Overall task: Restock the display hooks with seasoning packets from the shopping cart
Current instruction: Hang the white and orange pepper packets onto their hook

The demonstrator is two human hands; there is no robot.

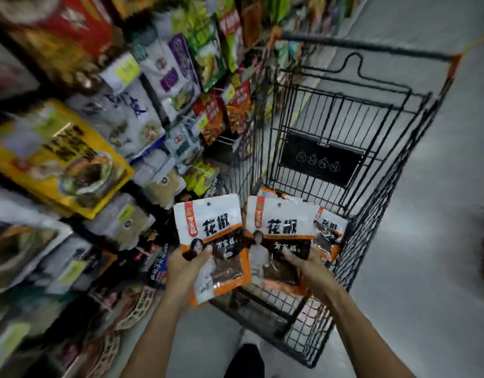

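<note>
My left hand (187,266) grips a white and orange seasoning packet (212,230) by its lower left corner, holding it upright beside the cart's left side. My right hand (307,264) holds a second packet of the same kind (280,225) over the black wire shopping cart (371,148), thumb on its front. More of these packets (331,230) lie in the cart behind it. The display hooks themselves are hidden behind hanging packets on the left shelving (181,137).
Shelving on the left is crowded with hanging bags: a yellow one (58,156), white ones (126,115), green and red ones (221,110). Grey aisle floor (431,241) stretches to the right of the cart. My dark shoe (246,361) shows at the bottom.
</note>
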